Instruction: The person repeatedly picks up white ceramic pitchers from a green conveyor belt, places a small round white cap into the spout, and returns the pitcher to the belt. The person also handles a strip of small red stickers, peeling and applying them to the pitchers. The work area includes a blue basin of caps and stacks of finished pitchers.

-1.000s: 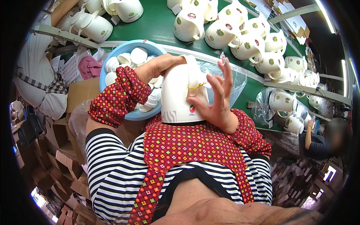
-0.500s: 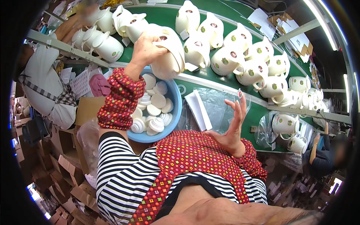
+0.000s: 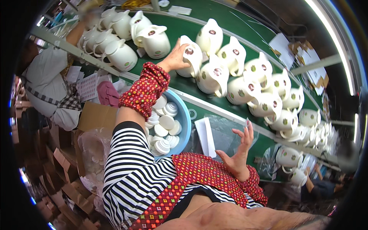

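Note:
At the far middle, my left hand (image 3: 175, 58) grips a cream-white jug (image 3: 193, 57) standing on the green conveyor belt, fingers at its top and thumb on its side. Another jug (image 3: 212, 78) with a spout and an oval dark mark is right beside it. My right hand (image 3: 238, 155) hovers over the near work surface with fingers spread and holds nothing in its palm. A small pale spot shows on one fingertip, too small to make out. Beneath my left forearm stands a light blue basin (image 3: 186, 126) full of white round lids (image 3: 166, 122).
Several more jugs (image 3: 264, 103) line the belt to the right, others (image 3: 120, 55) to the left. A white paper strip (image 3: 206, 137) and clear plastic bags lie before me. A metal rail (image 3: 184, 97) edges the belt. Another person works at left; cardboard boxes fill the lower left.
My left hand has gone from one jug to a smaller-looking one further right on the belt. The view has shifted, and my right hand stays spread in nearly the same pose.

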`<action>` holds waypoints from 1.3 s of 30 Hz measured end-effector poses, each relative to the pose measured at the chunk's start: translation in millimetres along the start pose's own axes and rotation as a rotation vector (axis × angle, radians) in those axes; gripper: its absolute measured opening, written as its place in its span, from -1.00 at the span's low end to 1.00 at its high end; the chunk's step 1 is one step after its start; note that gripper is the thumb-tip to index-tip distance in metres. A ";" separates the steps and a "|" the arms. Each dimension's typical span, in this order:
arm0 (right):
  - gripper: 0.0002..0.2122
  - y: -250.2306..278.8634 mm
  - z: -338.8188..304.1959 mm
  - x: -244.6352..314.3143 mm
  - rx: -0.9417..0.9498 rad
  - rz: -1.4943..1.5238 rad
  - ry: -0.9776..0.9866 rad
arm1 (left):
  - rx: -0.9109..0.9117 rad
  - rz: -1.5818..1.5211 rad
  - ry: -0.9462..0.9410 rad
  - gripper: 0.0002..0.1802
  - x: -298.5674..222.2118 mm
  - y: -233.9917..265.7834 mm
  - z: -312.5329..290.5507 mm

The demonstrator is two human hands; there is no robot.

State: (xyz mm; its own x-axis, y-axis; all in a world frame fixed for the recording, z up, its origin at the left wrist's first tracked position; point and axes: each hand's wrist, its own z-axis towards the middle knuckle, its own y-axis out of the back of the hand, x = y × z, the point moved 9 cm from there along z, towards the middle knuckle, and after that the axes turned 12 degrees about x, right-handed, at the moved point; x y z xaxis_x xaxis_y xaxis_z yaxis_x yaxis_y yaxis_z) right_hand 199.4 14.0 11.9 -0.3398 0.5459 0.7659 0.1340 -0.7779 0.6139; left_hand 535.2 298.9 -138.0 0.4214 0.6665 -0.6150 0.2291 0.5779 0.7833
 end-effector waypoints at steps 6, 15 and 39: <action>0.13 -9.3 15.7 -10.7 0.040 0.057 -0.045 | -0.356 0.363 0.220 -0.17 120.5 128.8 -45.9; 0.10 -10.3 27.0 -12.7 0.030 0.037 -0.063 | 0.145 0.427 0.551 0.20 144.5 133.5 -32.5; -0.05 25.5 -3.3 24.7 -0.150 0.386 -0.061 | -0.562 -0.115 0.490 -0.43 99.1 164.3 -114.4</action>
State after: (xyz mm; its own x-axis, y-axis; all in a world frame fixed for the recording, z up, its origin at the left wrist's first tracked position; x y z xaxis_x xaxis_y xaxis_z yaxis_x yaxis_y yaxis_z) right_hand 191.3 6.6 45.8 -0.2348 0.2197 0.9469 0.1021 -0.9631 0.2488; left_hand 514.2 513.7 -80.6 -0.0468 0.6448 -0.7629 -0.2890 0.7224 0.6282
